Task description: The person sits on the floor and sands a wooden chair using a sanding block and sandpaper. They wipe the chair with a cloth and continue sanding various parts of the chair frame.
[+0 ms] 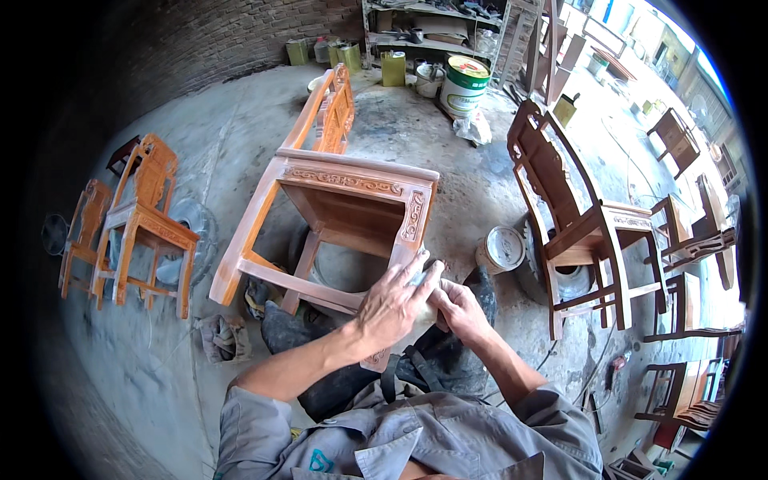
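Observation:
A carved wooden chair (pixel 344 186) lies tipped over before me, its seat frame turned toward me and its backrest (pixel 336 112) pointing away. Pale dust coats the rails and legs. My left hand (pixel 392 302) rests over the near carved leg, fingers bent and close together. Close beside it on the right, my right hand (pixel 464 314) is closed, thumb and fingers pinched. Between both hands shows a small pale piece (pixel 422 317), perhaps a folded sheet; the fingers hide most of it. My knees in dark trousers flank the leg's lower end.
Upright wooden chairs stand at left (pixel 148 220) and right (pixel 596 224), more along the far right. A lidded bucket (pixel 504 249) is beside my right knee. A green-and-white paint drum (pixel 465 86), yellow tins (pixel 394 69) and a shelf (pixel 436 38) line the back. A crumpled cloth (pixel 222 339) lies left.

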Demonstrator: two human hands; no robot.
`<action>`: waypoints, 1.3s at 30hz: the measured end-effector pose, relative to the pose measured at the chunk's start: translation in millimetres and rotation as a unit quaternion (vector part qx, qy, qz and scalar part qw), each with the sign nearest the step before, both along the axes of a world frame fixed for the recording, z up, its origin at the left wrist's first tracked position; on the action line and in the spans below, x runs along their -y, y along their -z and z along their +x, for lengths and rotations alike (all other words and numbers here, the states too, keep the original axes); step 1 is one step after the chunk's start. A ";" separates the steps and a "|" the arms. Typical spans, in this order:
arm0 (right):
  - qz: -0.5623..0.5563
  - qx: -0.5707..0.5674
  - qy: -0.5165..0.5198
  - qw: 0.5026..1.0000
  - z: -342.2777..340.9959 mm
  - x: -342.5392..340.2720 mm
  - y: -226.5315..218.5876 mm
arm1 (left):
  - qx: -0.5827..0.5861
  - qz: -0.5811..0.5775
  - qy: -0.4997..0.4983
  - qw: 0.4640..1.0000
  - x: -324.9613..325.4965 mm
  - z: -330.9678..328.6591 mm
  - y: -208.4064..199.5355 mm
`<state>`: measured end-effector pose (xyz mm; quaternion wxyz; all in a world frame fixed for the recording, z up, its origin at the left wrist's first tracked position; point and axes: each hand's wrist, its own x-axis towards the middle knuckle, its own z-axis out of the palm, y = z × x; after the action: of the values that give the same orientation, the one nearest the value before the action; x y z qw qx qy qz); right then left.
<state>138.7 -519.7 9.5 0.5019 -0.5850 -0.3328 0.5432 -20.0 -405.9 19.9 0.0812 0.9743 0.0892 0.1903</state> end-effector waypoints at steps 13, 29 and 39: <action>0.041 0.577 0.040 0.815 93.0 22.6 147.0 | 0.113 -0.088 -0.075 0.987 -150.8 73.2 61.8; 0.014 0.535 0.075 0.842 113.4 38.6 156.8 | 0.154 -0.025 -0.232 0.960 -223.8 34.8 44.8; 0.021 0.542 0.048 0.839 116.4 33.0 164.1 | 0.076 0.065 -0.361 0.927 -345.7 -92.7 43.7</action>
<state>255.0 -552.7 -154.6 0.2796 -0.7904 -0.5344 0.1074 -112.6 -60.3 -23.8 -0.0498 0.8619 0.4160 0.2858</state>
